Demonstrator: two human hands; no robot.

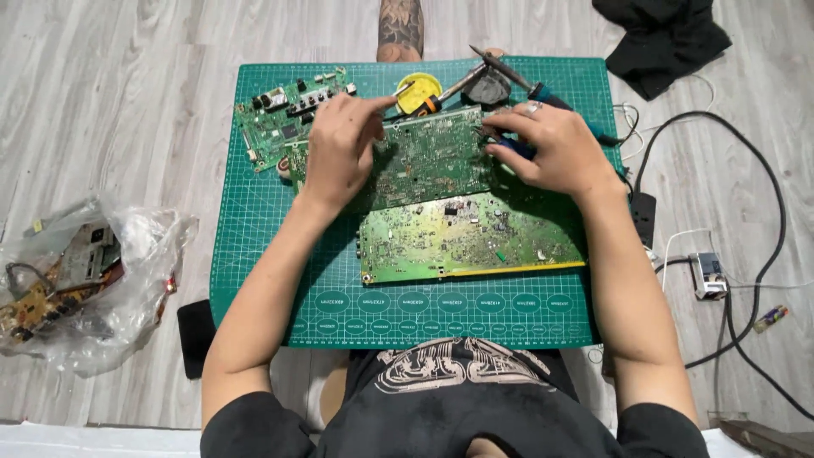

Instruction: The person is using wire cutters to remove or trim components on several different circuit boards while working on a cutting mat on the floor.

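Note:
My left hand [339, 144] rests on the left edge of a green circuit board [432, 157] and holds it against the green cutting mat [254, 237]. My right hand [555, 148] grips a blue-handled tool [513, 148] at the board's right edge; a ring shows on one finger. That board lies partly over a larger green circuit board [471, 237] nearer to me. A third, smaller board [284, 119] sits at the mat's far left corner.
A yellow round tin [420, 92] and a soldering iron [517, 78] lie at the mat's far edge. A clear plastic bag of boards [80, 280] sits on the floor at left. Black cables [755, 237], a power strip [643, 216] and dark cloth [661, 38] are at right.

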